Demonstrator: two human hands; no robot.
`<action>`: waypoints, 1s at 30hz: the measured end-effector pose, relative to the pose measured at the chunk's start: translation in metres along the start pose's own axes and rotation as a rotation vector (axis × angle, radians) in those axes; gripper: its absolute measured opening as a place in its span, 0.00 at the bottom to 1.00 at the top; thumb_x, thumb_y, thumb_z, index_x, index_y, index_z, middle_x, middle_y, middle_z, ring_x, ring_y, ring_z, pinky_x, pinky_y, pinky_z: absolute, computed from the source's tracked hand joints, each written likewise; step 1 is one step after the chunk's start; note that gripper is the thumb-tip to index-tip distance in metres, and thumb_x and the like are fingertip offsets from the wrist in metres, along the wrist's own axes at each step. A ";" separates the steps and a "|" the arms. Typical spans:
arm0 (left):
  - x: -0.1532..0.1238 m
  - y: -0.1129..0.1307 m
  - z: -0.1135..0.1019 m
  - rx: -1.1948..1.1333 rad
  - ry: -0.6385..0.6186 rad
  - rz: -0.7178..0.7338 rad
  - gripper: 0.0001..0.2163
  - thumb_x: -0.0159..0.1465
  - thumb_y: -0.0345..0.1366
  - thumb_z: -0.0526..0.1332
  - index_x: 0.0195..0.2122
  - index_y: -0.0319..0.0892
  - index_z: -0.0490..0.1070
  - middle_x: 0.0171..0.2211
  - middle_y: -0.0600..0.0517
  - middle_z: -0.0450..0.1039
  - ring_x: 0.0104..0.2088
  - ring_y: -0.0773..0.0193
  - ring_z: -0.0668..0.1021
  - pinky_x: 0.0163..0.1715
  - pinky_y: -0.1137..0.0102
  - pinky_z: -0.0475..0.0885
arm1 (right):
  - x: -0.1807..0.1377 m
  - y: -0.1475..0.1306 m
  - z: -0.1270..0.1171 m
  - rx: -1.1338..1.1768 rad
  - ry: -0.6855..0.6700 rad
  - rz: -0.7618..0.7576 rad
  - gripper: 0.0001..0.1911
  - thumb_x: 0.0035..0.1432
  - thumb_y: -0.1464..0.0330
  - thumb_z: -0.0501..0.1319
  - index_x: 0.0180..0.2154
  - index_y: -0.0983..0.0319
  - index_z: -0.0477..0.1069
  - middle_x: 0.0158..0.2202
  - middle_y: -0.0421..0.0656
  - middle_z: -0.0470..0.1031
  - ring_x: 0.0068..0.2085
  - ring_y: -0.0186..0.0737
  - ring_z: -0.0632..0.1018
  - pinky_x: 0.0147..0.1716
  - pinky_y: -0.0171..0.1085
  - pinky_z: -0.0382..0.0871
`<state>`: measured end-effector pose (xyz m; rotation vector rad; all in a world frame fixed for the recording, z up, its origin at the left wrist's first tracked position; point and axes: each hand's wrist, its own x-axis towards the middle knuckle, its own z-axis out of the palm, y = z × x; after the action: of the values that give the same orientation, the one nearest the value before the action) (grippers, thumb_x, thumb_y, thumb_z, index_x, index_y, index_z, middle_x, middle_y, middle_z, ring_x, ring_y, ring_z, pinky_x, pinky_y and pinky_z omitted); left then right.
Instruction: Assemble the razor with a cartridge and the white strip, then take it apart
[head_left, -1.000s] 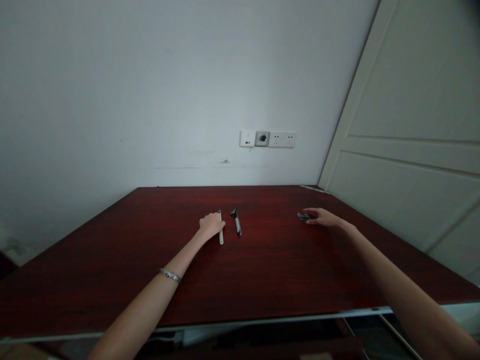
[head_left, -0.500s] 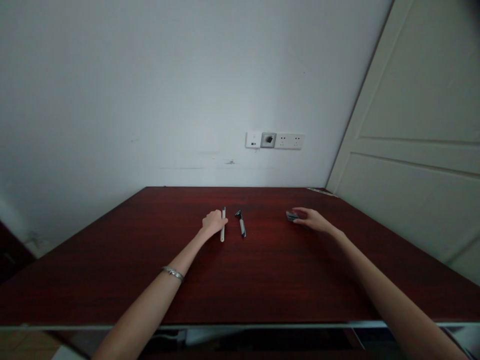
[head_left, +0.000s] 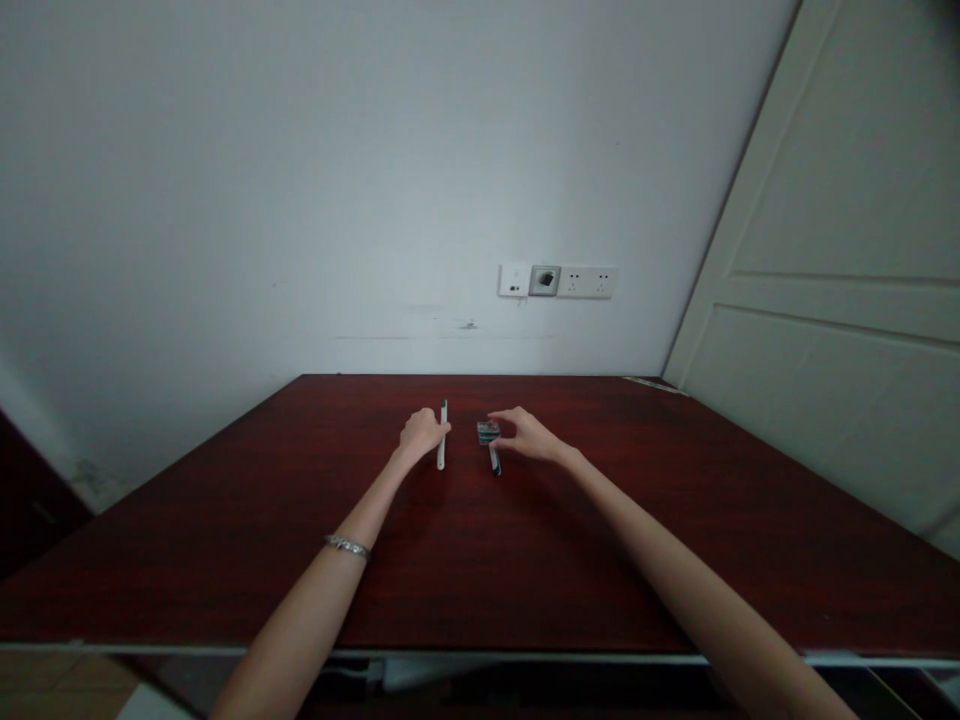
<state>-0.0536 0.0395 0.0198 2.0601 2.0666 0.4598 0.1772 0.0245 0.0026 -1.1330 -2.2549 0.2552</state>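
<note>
My left hand (head_left: 424, 432) is closed on a slim white stick-like thing with a dark tip (head_left: 442, 448), thumb across it; its kind is unclear, perhaps a toothbrush. My right hand (head_left: 525, 434) grips a small, partly see-through box with dark bands (head_left: 487, 433) between thumb and fingers. Just below that box shows the handle end of a razor (head_left: 495, 461); the box and fingers cover its head. Whether the box touches the razor I cannot tell.
A dark red wooden desk (head_left: 420, 570) reaches back to a white wall. Wall sockets (head_left: 588, 282) sit above its far edge. A pale panelled door (head_left: 840, 400) stands along the right side. A flat pale strip (head_left: 654, 385) lies at the far right corner.
My right hand has carried the small box leftward across the desk, over the razor's head. My left hand, with the white stick, has lifted or shifted slightly away from me.
</note>
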 end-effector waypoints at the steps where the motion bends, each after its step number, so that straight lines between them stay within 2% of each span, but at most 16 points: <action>1: 0.000 -0.001 -0.001 -0.002 0.006 0.003 0.15 0.56 0.44 0.55 0.32 0.37 0.73 0.32 0.42 0.75 0.36 0.56 0.77 0.28 0.72 0.65 | 0.005 -0.005 0.007 -0.005 -0.017 -0.021 0.30 0.45 0.61 0.65 0.51 0.64 0.66 0.46 0.49 0.71 0.48 0.45 0.69 0.48 0.43 0.61; 8: -0.002 0.000 -0.006 -0.009 0.049 0.030 0.15 0.56 0.44 0.55 0.33 0.37 0.73 0.31 0.42 0.75 0.35 0.56 0.77 0.29 0.71 0.65 | 0.025 -0.023 0.040 -0.080 -0.123 -0.017 0.37 0.43 0.57 0.66 0.54 0.66 0.63 0.44 0.53 0.70 0.46 0.48 0.67 0.44 0.41 0.62; 14: -0.007 0.006 -0.007 -0.017 0.043 0.047 0.15 0.56 0.43 0.55 0.32 0.36 0.73 0.30 0.42 0.75 0.34 0.56 0.77 0.27 0.71 0.64 | 0.030 -0.021 0.047 -0.109 -0.159 0.017 0.39 0.42 0.56 0.66 0.55 0.65 0.62 0.44 0.54 0.70 0.46 0.51 0.67 0.42 0.41 0.62; 17: -0.007 0.007 -0.005 -0.017 0.054 0.059 0.14 0.55 0.42 0.55 0.30 0.37 0.73 0.29 0.42 0.75 0.33 0.56 0.77 0.26 0.71 0.64 | 0.029 -0.022 0.044 -0.093 -0.141 -0.013 0.39 0.40 0.56 0.67 0.53 0.65 0.63 0.45 0.53 0.70 0.47 0.50 0.66 0.43 0.42 0.61; 20: -0.006 0.007 -0.001 -0.027 0.045 0.087 0.14 0.55 0.43 0.54 0.25 0.38 0.73 0.27 0.43 0.74 0.30 0.57 0.77 0.25 0.71 0.63 | 0.025 -0.029 0.034 -0.051 -0.034 -0.051 0.29 0.45 0.56 0.64 0.47 0.64 0.69 0.45 0.50 0.72 0.47 0.46 0.68 0.45 0.39 0.60; 23: -0.006 0.011 0.001 -0.040 0.023 0.114 0.15 0.56 0.42 0.53 0.21 0.38 0.72 0.25 0.45 0.74 0.28 0.59 0.76 0.25 0.71 0.63 | 0.019 -0.039 0.022 0.001 0.044 0.034 0.17 0.53 0.57 0.57 0.36 0.63 0.74 0.36 0.45 0.75 0.37 0.38 0.73 0.37 0.34 0.63; 26: -0.006 0.022 0.003 -0.051 0.023 0.125 0.15 0.56 0.42 0.54 0.21 0.38 0.72 0.25 0.45 0.74 0.29 0.59 0.76 0.26 0.71 0.64 | 0.012 -0.051 0.015 0.036 0.004 0.161 0.17 0.53 0.57 0.56 0.28 0.63 0.75 0.25 0.42 0.75 0.27 0.34 0.73 0.27 0.30 0.61; 30: -0.008 0.042 0.003 -0.067 0.003 0.133 0.14 0.56 0.43 0.55 0.24 0.38 0.73 0.29 0.43 0.75 0.32 0.58 0.77 0.29 0.71 0.65 | 0.006 -0.064 0.014 0.071 -0.050 0.253 0.18 0.51 0.58 0.58 0.19 0.65 0.73 0.18 0.41 0.73 0.21 0.32 0.71 0.21 0.29 0.59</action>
<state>-0.0134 0.0312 0.0308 2.1671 1.8961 0.5451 0.1235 -0.0091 0.0204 -1.3872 -2.1251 0.4652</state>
